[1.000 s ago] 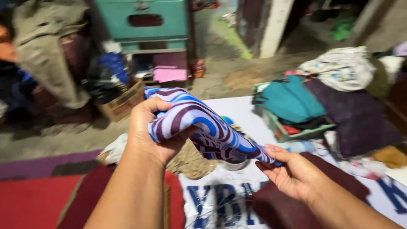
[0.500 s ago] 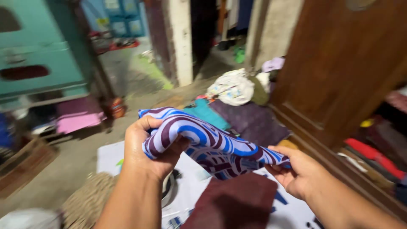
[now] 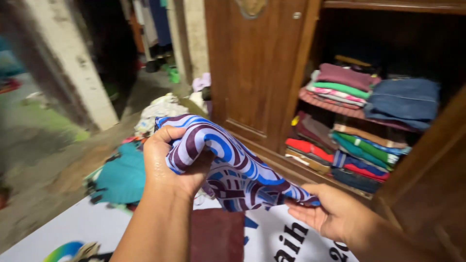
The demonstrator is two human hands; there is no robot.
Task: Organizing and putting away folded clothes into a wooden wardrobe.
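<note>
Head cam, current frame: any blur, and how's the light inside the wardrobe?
Head view: left side and floor smeared by motion blur, the teal garment soft-edged; the left hand, right hand and blue-and-purple swirl cloth are fairly sharp; the wardrobe's upper interior is dark, yet the folded clothes stacks read clearly; no glare.

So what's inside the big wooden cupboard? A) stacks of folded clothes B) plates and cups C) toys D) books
A: the open wooden cupboard has shelves filled with stacks of folded clothes in pink, green, red and blue, while the left hand and right hand hold a blue and purple swirly cloth in front of it.
</note>
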